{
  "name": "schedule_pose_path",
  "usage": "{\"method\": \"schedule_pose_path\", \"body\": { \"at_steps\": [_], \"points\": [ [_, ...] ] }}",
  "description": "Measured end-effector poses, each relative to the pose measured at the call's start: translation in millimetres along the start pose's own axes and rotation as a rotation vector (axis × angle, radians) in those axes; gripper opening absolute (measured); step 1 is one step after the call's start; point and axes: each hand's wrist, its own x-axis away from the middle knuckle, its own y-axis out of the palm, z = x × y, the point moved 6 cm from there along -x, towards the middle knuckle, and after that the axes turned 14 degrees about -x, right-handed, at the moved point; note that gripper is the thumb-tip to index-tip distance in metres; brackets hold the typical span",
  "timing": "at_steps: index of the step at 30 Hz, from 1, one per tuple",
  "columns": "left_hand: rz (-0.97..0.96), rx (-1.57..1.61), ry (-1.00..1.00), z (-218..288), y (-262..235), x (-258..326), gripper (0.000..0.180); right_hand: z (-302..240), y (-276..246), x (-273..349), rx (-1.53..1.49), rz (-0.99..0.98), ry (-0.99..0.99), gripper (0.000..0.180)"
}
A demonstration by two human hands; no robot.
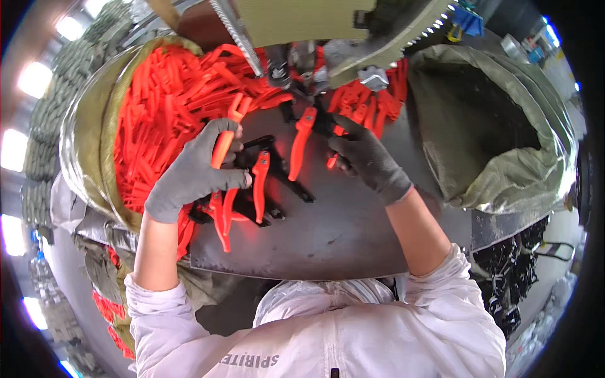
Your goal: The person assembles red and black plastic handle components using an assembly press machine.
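My left hand (198, 165), in a grey glove with bare fingertips, is closed around a red-orange plastic handle piece (222, 148) with a forked upper end. Below its thumb lie several tools with red grips and black parts (260, 183). My right hand (370, 156), gloved alike, has its fingers curled at the machine's base; bits of red handle (333, 160) show at its fingertips. Just left of that hand, a red-gripped hand tool (302, 142) with a black second arm points toward me. The black upper end at the right fingers is partly hidden.
A metal worktable (343, 242) spans the front. A machine (299, 22) with a toothed curved part overhangs the far side. On the left, a woven sack (94, 135) brims with red handles; more red-gripped tools (368, 107) lie behind my right hand. An open green sack (535, 164) stands right.
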Motion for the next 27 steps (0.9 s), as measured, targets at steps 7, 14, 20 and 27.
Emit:
{"method": "schedule_pose_path", "body": {
  "at_steps": [7, 14, 20, 27],
  "points": [
    [-0.224, 0.618, -0.232, 62, 60, -28, 0.036, 18, 2, -2, -0.118, -0.002, -0.063, 0.047],
    [-0.157, 0.348, -0.143, 21, 104, -32, 0.025, -81, -112, 30, 0.962, 0.213, -0.670, 0.030],
    [-0.211, 0.587, -0.539, -20, 114, -8, 0.025, -113, -429, 96, 1.321, 1.120, -0.156, 0.044],
    [-0.219, 0.774, -0.548, -4, 104, -16, 0.034, -98, -336, 73, 1.318, 0.657, -0.255, 0.039]
  ]
}}
